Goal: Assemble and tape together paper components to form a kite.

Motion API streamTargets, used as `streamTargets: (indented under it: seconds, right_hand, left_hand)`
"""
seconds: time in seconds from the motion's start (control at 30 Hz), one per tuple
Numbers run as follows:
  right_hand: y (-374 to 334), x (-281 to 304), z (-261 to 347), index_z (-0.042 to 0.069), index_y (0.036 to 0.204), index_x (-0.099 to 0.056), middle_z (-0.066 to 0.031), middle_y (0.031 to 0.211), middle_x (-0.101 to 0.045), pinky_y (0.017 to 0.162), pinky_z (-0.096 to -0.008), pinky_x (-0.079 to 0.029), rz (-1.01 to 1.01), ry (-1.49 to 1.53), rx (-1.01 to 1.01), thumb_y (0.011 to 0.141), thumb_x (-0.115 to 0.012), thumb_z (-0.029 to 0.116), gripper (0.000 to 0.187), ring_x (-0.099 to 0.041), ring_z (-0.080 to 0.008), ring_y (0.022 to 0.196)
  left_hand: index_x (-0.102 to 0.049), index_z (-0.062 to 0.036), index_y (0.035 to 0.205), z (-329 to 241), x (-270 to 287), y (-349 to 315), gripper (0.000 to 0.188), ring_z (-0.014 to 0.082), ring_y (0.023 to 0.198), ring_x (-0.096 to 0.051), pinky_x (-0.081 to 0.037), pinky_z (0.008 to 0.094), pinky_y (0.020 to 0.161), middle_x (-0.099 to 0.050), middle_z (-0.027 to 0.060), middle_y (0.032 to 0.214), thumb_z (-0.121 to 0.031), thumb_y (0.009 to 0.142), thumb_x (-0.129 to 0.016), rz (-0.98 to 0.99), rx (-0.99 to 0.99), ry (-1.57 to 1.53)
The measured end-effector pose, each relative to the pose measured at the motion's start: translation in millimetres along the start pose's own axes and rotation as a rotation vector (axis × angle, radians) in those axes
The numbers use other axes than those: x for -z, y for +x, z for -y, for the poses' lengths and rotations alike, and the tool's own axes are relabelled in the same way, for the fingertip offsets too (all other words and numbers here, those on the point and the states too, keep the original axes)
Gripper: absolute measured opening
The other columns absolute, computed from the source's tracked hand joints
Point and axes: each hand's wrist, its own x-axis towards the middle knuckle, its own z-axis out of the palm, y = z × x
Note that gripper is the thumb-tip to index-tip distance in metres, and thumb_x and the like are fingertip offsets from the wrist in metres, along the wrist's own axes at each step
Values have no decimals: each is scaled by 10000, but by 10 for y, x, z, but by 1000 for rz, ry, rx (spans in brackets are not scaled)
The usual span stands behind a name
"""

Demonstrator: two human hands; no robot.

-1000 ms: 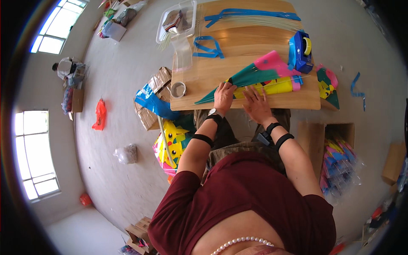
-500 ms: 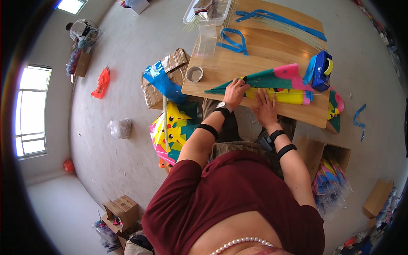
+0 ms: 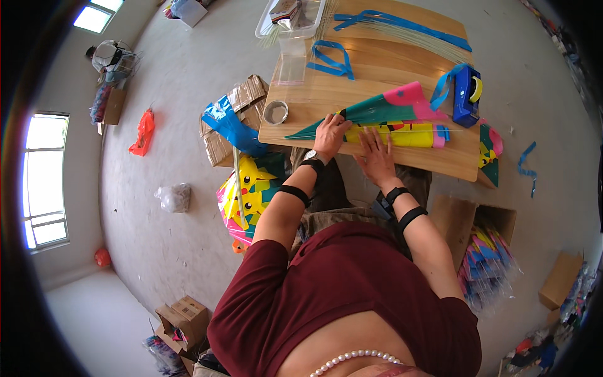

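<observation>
The folded sheet (image 3: 374,112) is lying along the near edge of the table (image 3: 383,69), its long axis running left to right, with the green tip pointing left and the wide pink and yellow end facing right. Both hands are reaching it from the near side, so the sheet's body is lying beyond and between them. The left hand (image 3: 331,136) is the nearer one to the tip; it is bending its fingers over the narrower part and touching it, though whether it is pinching or only pressing, I cannot tell. The right hand (image 3: 378,159) is lying nearer to the wide end, gripping nothing, its fingers spreading flat over the yellow near side. A thin pale line is running along the yellow part toward the right. The tape roll (image 3: 276,113) is sitting just beside the tip, to its far left, while the blue dispenser (image 3: 465,100) is standing at the table's right edge, beyond the pink end, with a blue strip (image 3: 442,90) curling between the two. Farther back, a looped ribbon (image 3: 342,67) is lying left of centre, and thin sticks (image 3: 418,43) are spreading along the far side.
</observation>
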Motion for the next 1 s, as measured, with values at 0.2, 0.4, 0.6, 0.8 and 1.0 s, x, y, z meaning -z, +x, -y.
streamTargets:
  seconds: [0.2, 0.4, 0.6, 0.8, 1.0]
  right_hand:
    - [3, 4, 3, 165, 1589, -336, -45, 1664, -290, 1251, -562, -89, 9, -21, 0, 1011, -507, 501, 690, -208, -245, 1554]
    - [8, 41, 6, 159, 1591, -323, -61, 1650, -311, 1246, -557, -98, 17, 9, 7, 1007, -535, 467, 694, -214, -253, 1551]
    - [48, 124, 8, 148, 1595, -326, -62, 1671, -279, 1257, -551, -78, 66, 64, -3, 1005, -535, 445, 693, -218, -250, 1553]
    - [227, 128, -143, 157, 1605, -312, -52, 1684, -257, 1252, -533, -88, -69, 69, 35, 1041, -487, 386, 633, -216, -242, 1556]
    - [291, 10, -270, 228, 1604, -323, -5, 1680, -267, 1249, -548, -107, 6, -38, -27, 1033, -508, 427, 632, -200, -214, 1557]
  left_hand:
    - [-739, -152, 1080, 16, -31, -28, 330, 290, 1006, -585, -475, 430, 896, -613, 43, 993, -62, 780, -632, 12, -23, 36]
    - [-743, -136, 1136, -166, -75, -155, 368, 298, 1081, -562, -423, 438, 971, -594, 76, 1092, -48, 790, -653, -41, 77, 39]
    - [-744, -160, 1171, -197, -153, -230, 464, 316, 1167, -526, -385, 463, 1035, -571, 84, 1158, -13, 740, -656, -79, 228, -25]
    - [-755, -173, 1168, -175, -157, -242, 468, 311, 1159, -531, -390, 458, 1025, -578, 82, 1153, -11, 737, -668, -90, 220, -29]
    - [-751, -164, 1167, -175, -143, -227, 426, 308, 1167, -531, -382, 457, 1035, -580, 84, 1165, -35, 772, -654, -102, 205, -28]
